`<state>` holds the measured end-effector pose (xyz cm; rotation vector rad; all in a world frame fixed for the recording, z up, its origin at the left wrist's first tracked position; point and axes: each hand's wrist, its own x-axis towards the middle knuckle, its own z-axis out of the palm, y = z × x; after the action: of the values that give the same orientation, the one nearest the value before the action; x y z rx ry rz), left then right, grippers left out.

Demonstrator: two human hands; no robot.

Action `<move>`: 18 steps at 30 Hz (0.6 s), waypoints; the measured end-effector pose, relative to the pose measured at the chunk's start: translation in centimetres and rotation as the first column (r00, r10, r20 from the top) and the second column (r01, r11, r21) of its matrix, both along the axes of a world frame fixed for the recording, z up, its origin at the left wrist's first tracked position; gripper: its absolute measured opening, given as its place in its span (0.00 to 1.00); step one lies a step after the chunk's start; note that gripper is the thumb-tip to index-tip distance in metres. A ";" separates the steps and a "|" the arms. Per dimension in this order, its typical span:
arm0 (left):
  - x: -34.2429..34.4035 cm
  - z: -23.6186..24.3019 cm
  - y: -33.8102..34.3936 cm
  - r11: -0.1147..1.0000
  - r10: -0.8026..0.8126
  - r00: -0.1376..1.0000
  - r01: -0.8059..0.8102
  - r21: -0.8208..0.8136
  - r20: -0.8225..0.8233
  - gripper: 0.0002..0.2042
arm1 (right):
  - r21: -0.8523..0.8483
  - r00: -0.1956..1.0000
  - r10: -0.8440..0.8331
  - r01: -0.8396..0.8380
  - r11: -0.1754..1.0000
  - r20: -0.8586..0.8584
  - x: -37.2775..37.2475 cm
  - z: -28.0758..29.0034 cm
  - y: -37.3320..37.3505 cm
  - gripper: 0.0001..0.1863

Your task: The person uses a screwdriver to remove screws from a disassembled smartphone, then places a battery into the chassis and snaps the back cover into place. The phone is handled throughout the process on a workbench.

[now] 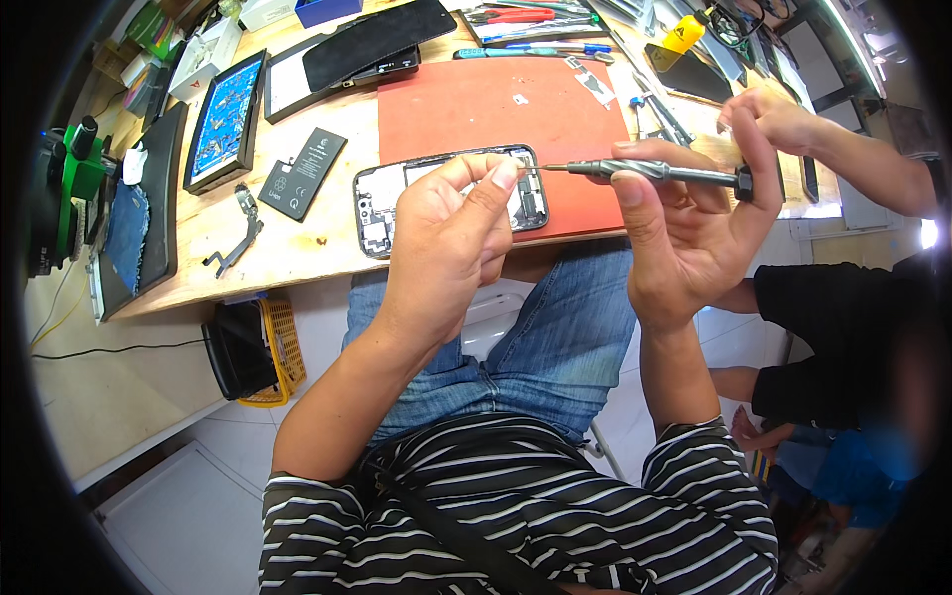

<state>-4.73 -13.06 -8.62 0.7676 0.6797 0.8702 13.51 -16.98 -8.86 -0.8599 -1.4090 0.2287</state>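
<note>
My left hand [444, 238] pinches its thumb and forefinger at the tip of a screwdriver; whatever is between them is too small to make out. My right hand [684, 238] grips the grey screwdriver [650, 171], held horizontally, its slim shaft pointing left. Beneath my left hand lies an opened smartphone [374, 208] with internals exposed, at the near edge of a red-orange mat [461, 109]. A black battery [302, 174] and a dark flex-cable part [233, 238] lie to the left.
A blue parts tray [223, 124], a black phone screen [367, 45], pens and tools [531, 50], and a yellow bottle [684, 35] crowd the wooden bench [169, 288]. A co-worker's hand [778, 119] reaches in from the right. A yellow basket [283, 347] sits below the bench.
</note>
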 end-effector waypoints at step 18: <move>-2.3 -1.0 -1.3 0.983 0.115 0.972 -0.082 0.165 -0.202 0.21 | -0.275 0.969 0.065 0.003 0.961 0.237 1.4 0.4 1.1 0.36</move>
<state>-6.99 -14.33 -9.60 0.9832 0.8510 0.9490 14.90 -15.93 -8.43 -1.1240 -1.6461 0.3581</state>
